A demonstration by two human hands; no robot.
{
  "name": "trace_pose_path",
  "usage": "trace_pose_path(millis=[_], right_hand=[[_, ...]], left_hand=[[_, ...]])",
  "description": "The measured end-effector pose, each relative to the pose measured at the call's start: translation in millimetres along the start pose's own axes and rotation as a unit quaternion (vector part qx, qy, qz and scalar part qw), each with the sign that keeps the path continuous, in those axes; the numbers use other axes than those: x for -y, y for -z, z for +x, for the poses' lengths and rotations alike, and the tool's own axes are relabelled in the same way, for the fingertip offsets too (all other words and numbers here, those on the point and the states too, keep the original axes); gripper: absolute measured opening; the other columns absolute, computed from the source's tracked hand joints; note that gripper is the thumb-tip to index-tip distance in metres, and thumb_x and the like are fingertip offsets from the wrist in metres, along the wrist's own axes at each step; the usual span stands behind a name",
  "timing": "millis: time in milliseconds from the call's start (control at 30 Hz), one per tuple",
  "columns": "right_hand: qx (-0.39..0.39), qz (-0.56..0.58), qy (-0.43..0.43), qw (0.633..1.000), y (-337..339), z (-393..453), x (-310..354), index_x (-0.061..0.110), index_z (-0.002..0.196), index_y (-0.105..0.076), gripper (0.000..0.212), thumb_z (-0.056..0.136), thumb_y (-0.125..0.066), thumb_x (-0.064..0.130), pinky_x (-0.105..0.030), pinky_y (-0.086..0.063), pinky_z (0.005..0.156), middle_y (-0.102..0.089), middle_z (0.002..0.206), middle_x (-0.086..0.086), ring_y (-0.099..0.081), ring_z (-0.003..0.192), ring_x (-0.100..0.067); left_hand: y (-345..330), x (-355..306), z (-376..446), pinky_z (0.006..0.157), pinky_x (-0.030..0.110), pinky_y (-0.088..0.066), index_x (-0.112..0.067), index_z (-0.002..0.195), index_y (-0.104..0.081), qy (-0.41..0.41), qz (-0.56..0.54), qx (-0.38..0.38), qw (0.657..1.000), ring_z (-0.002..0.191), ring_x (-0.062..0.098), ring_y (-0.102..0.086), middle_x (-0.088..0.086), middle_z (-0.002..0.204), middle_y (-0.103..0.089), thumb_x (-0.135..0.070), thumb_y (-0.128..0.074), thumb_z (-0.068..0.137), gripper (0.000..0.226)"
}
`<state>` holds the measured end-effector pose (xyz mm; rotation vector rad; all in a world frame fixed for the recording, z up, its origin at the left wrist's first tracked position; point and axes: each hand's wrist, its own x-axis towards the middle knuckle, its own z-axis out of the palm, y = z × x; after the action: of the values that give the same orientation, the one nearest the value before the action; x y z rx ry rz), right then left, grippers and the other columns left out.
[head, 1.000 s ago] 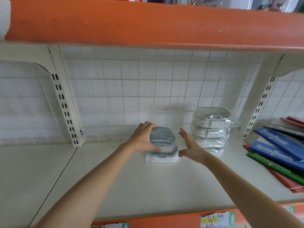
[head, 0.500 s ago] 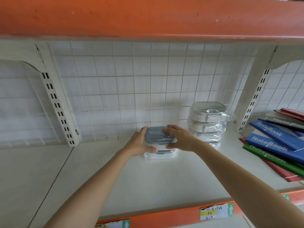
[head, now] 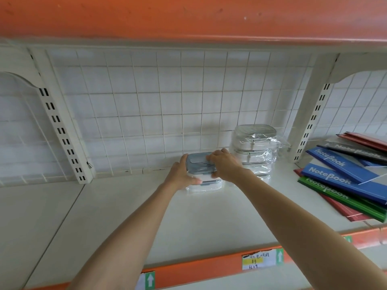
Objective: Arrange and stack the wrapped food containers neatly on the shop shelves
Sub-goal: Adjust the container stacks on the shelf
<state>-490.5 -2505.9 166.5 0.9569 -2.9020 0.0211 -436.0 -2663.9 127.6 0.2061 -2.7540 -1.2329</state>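
A wrapped food container with a grey-blue lid (head: 198, 164) sits on top of a white wrapped container (head: 206, 186) near the back of the cream shelf (head: 188, 222). My left hand (head: 181, 173) grips its left side, thumb at the front. From the right, my right hand (head: 225, 165) holds it with fingers curled over the lid. Just to the right stands a taller stack of clear-wrapped containers (head: 253, 149), close behind my right wrist.
A white wire grid (head: 167, 105) backs the shelf, with slotted uprights at left (head: 62, 135) and right (head: 312, 120). Blue, green, red and black notebooks (head: 343, 178) lie fanned at the right. An orange shelf (head: 188, 17) hangs overhead; an orange price strip (head: 209, 266) edges the front.
My right hand, open beside the container a second ago, has closed over its lid. The left hand has kept its hold. The view has shifted slightly.
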Motion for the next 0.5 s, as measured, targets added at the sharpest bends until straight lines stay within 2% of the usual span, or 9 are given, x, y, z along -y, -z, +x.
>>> trace_pose_path(millis=[100,200,333,500], right_hand=[[-0.004,0.017,-0.011,1.000,-4,-3,1,0.021,0.136,-0.042,0.055,0.086,-0.066,0.026,-0.034,-0.037,0.096,-0.044,0.136,-0.002,-0.033,0.126,-0.023],[-0.004,0.017,-0.011,1.000,-5,-5,1,0.021,0.137,-0.040,0.055,0.088,-0.064,0.026,-0.035,-0.039,0.095,-0.044,0.134,-0.002,-0.033,0.126,-0.023],[-0.010,0.007,-0.006,1.000,-6,-5,-1,0.019,0.132,-0.043,0.049,0.088,-0.063,0.028,-0.036,-0.039,0.095,-0.046,0.130,-0.003,-0.036,0.123,-0.024],[-0.035,-0.014,0.014,0.999,-10,-7,-1,0.017,0.129,-0.043,0.045,0.090,-0.060,0.030,-0.035,-0.039,0.096,-0.043,0.129,-0.006,-0.038,0.122,-0.025]], left_hand=[[2,1,-5,0.092,0.027,-0.040,-0.018,0.149,-0.021,0.005,0.036,0.007,0.999,0.123,0.025,-0.048,0.005,0.134,-0.051,-0.020,-0.082,0.072,0.099],[3,5,-13,0.083,0.027,-0.042,-0.014,0.140,-0.034,0.015,0.086,0.002,0.996,0.112,0.024,-0.054,0.008,0.124,-0.056,-0.022,-0.075,0.078,0.074],[11,8,-28,0.089,0.036,-0.046,-0.009,0.130,-0.043,0.027,0.196,0.007,0.980,0.114,0.029,-0.052,0.012,0.124,-0.054,-0.029,-0.066,0.085,0.054],[17,16,-57,0.092,0.035,-0.045,-0.009,0.127,-0.048,0.048,0.309,-0.007,0.950,0.118,0.027,-0.049,0.011,0.128,-0.051,-0.029,-0.053,0.092,0.041]])
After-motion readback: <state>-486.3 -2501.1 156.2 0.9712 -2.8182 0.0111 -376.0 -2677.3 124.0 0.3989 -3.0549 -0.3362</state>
